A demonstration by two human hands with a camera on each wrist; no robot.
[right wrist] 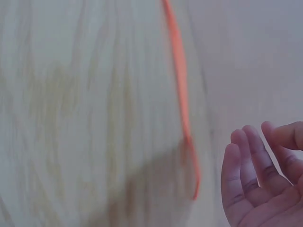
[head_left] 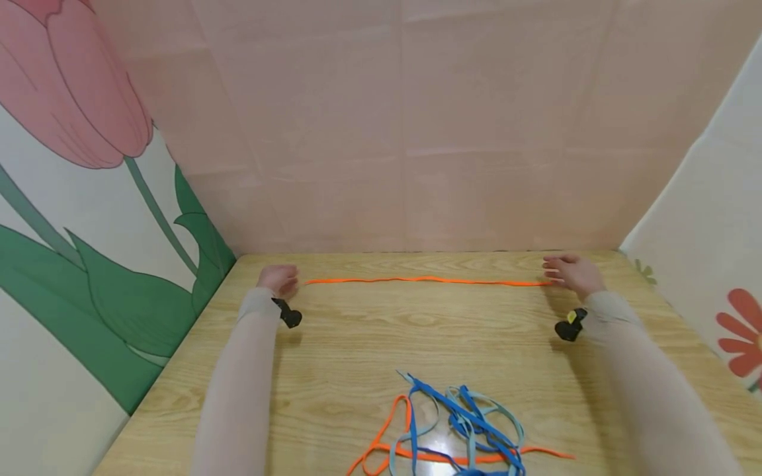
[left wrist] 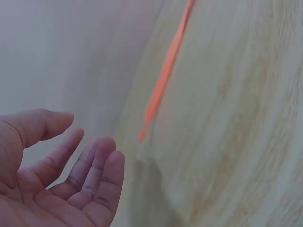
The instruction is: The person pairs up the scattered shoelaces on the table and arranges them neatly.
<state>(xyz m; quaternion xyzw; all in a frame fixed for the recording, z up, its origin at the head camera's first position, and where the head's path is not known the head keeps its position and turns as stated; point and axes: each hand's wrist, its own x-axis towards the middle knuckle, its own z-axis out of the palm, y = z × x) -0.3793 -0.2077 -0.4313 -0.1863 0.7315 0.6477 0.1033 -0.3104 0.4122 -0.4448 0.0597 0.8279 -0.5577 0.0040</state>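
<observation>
An orange shoelace (head_left: 428,279) lies almost straight across the far part of the wooden table. My left hand (head_left: 278,280) is just beyond its left end, fingers loosely bent and holding nothing. In the left wrist view a small gap parts the left fingertips (left wrist: 113,163) from the lace tip (left wrist: 142,135). Over at the other end is my right hand (head_left: 573,274), also holding nothing. The right wrist view shows the lace's right tip (right wrist: 195,191) on the table, apart from the relaxed right fingers (right wrist: 232,165).
A tangled pile of blue laces (head_left: 476,416), pale blue-green laces (head_left: 516,423) and an orange lace (head_left: 381,447) lies at the near middle of the table (head_left: 345,344). A pinkish cloth wall (head_left: 405,132) rises behind the far edge. Printed cloths hang on both sides.
</observation>
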